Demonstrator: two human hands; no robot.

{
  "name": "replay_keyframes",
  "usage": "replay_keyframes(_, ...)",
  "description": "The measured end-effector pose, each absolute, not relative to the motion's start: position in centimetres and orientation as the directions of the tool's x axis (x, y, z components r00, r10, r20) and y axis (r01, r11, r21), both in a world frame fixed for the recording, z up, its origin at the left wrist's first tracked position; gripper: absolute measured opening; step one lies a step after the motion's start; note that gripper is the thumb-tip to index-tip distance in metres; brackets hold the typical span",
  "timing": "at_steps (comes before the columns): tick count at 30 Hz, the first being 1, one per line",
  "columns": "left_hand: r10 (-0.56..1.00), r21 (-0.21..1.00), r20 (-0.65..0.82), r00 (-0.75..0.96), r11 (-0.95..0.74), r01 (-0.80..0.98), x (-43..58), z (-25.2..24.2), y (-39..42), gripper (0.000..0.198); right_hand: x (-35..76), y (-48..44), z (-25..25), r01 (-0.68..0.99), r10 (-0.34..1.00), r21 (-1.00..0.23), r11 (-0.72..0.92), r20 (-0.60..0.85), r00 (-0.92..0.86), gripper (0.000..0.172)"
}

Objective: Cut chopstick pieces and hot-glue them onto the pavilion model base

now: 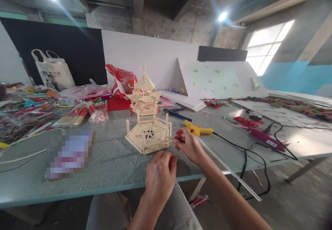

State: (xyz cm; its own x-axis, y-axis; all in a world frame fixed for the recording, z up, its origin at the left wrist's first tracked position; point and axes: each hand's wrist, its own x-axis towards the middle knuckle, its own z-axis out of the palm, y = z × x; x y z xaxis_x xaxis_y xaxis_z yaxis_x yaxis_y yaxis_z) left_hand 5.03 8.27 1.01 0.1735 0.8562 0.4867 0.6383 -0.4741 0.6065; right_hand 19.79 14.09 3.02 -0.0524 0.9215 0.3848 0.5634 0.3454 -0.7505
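A hexagonal base of pale wooden sticks, with short upright posts at its corners, sits on the table in front of me. My right hand is at its right corner, fingertips pinched on a short wooden stick beside a post. Closer to the table edge, my left hand has its fingers curled together; whatever is between them is hidden. Just behind the base rises a tiered stick pagoda with a pointed roof. A yellow glue gun lies beyond my right hand.
Blue-handled pliers lie behind the base. A clear glue stick juts over the table's front edge. The black cord runs to a purple power strip. Bundled sticks, plastic bags and a blurred packet are on the left.
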Motion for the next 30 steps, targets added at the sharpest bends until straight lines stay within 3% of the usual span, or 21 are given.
replay_keyframes(30,0.855,0.614,0.490,0.169,-0.476,0.630,4.98,1.24,8.24,0.014,19.71,13.83,3.28,0.551,0.925,-0.762,0.340,0.377,-0.050,0.019)
